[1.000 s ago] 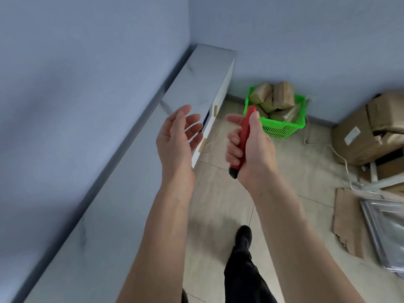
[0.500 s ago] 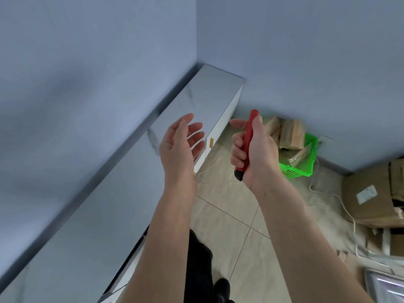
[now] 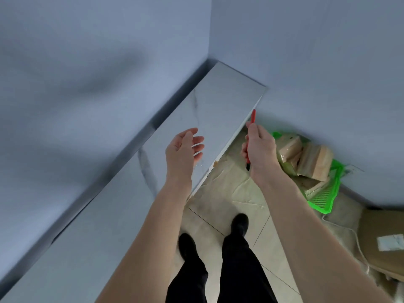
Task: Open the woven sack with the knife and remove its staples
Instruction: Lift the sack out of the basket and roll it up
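One unreadable label on cardboard box.

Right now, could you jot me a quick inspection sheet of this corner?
Surface: pale marbled countertop, nothing seen on it.
Job's things: red-handled knife; woven sack and staples not seen.
Clutter: green basket of wrapped bundles; cardboard box on the floor.
Grips: right hand holds the knife upright; left hand open, holding nothing.
Cables: white cord beside the box.
Surroundings: blue-grey walls, tiled floor.
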